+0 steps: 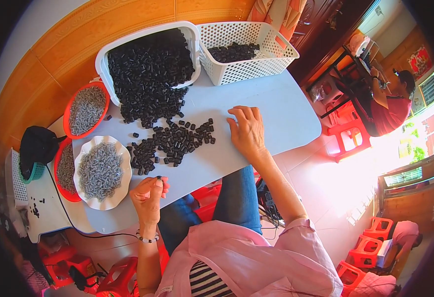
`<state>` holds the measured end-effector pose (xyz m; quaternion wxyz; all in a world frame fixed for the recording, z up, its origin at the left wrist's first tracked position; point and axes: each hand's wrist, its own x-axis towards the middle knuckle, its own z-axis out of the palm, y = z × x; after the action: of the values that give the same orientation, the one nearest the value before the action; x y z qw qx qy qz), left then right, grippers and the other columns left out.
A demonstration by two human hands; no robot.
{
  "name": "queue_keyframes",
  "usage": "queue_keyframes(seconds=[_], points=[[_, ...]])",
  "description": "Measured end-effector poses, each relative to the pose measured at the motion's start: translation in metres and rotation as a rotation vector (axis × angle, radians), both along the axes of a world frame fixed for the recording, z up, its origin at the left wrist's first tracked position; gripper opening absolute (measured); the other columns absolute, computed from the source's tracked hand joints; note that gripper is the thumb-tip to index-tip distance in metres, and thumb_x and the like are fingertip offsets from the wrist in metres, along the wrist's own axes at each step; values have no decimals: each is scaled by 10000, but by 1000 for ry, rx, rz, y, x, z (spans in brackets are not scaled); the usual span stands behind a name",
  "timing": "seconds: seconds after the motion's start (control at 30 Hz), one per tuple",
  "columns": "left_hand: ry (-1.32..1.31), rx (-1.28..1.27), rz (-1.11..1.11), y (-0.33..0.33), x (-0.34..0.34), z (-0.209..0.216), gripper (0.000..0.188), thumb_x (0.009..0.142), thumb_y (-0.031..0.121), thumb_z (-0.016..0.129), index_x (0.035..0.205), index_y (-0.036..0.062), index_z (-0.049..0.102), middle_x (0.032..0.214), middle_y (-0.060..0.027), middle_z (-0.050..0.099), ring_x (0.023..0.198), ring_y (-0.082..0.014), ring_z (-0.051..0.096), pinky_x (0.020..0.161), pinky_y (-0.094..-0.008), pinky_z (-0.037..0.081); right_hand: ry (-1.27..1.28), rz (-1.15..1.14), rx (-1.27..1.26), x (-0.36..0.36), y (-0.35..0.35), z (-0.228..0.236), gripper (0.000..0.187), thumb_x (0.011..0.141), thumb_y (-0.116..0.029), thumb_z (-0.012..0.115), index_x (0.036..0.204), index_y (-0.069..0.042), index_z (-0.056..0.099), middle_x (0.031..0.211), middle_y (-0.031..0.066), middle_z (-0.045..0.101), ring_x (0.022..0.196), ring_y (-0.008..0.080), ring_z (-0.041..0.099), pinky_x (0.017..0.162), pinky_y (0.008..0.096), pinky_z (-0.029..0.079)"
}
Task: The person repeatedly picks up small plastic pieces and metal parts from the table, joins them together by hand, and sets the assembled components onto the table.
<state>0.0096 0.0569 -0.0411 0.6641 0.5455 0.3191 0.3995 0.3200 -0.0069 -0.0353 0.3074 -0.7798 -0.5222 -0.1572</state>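
My left hand [146, 199] is closed in a pinch at the table's near edge, with a small black cylindrical piece [159, 177] between thumb and fingertips. My right hand [248, 132] hovers over or rests on the table to the right, its fingers loosely bent and apart, and I see nothing in it. Between the hands lies a loose spread of black pieces [175, 142]. Behind it, a larger heap [150, 69] spills from a tipped white tub [197, 49]. Beside my left hand stands a scalloped white plate [126, 171] of small grey, metallic-looking parts [100, 171].
A white perforated basket [246, 72] holding some black pieces stands at the back. Red bowls [68, 116] of similar grey parts line the left, near a black bag [36, 148]. A cable [64, 210] hangs at the left edge. Another person [392, 111] sits far right; red stools [348, 136] stand around.
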Motion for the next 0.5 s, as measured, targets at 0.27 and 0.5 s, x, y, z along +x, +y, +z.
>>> queue_keyframes(seconds=[0.27, 0.5], points=[[18, -5, -7, -1, 1, 2, 159, 928, 88, 637, 927, -35, 738, 826, -86, 681, 644, -96, 556, 594, -234, 452, -199, 86, -65, -16, 25, -3, 289, 827, -9, 630, 1108, -77, 638, 1259, 135, 611, 1192, 347, 509, 920, 445, 425], [21, -4, -10, 0, -2, 1, 163, 929, 88, 634, 936, -40, 734, 819, -83, 676, 655, -99, 569, 595, -230, 452, 148, 190, -157, -28, 4, 24, 159, 839, -39, 657, 972, -108, 710, 1014, 58, 708, 898, 247, 641, 709, 366, 512]])
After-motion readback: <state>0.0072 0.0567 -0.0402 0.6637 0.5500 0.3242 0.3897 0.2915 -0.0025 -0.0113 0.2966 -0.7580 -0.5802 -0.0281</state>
